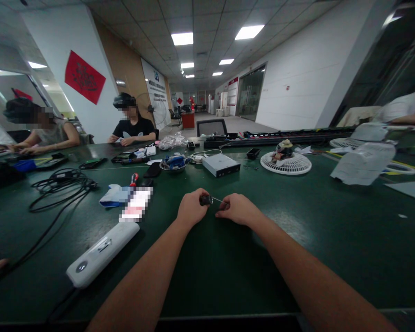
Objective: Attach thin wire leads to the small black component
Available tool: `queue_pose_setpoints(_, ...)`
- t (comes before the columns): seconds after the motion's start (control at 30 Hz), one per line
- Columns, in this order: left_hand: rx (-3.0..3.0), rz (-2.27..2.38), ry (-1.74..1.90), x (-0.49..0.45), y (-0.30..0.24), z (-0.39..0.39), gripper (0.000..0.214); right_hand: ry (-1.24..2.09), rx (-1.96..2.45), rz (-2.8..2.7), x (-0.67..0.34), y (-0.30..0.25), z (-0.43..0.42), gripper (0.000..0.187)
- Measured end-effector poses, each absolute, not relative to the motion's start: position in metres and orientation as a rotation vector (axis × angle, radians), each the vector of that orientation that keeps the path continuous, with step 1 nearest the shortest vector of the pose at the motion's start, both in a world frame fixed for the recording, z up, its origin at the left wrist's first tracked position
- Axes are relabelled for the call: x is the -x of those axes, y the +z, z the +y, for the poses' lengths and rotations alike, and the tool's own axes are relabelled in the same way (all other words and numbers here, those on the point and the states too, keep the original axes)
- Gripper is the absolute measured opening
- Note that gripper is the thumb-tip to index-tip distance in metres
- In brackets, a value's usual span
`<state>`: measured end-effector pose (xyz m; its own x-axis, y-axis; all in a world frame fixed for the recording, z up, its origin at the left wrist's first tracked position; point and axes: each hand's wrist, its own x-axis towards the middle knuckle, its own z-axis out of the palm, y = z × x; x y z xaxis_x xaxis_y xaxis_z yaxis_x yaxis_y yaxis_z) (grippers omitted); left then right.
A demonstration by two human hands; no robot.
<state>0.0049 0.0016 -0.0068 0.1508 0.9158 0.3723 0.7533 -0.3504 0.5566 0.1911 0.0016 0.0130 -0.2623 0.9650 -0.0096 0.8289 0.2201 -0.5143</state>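
My left hand (192, 206) is closed around a short, dark cylindrical handle (205, 200) with a pale ring at its right end. From that end a thin metal shaft (217, 200) runs toward my right hand (238, 208), whose fingertips pinch its other end. Together they look like a screwdriver, though my fingers hide much of both parts. Both hands are just above the green table (224, 272), close together. Beyond them lies a silver optical disc drive (221, 165).
To the left are a white power strip (103, 253), a coiled black cable (60, 182), a blue-and-white glove (113, 196) and a red-handled tool (134, 179). A white fan grille (286, 163) lies at right. Co-workers sit across the table, one in a black shirt (133, 131).
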Motion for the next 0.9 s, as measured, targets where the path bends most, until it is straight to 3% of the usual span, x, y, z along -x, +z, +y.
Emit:
queue_pose_setpoints(0.1,-2.204,1.621,0.991,-0.004,-0.007,0.002,0.027,0.549,1.632,-2.063,-0.189,0.012,0.002,0.011)
queue_pose_setpoints(0.27,-2.227,1.582,0.968,-0.006,-0.005,0.001,0.029,0.740,1.439,-1.816,-0.189,0.007,0.010,0.019)
queue_pose_setpoints(0.47,-2.257,1.520,0.949,-0.008,-0.001,-0.002,0.028,0.602,1.371,-1.926,-0.188,0.010,0.009,0.016)
queue_pose_setpoints(0.9,-2.324,1.393,0.957,-0.010,0.004,-0.007,0.024,0.723,1.423,-1.845,-0.189,0.007,0.009,0.017)
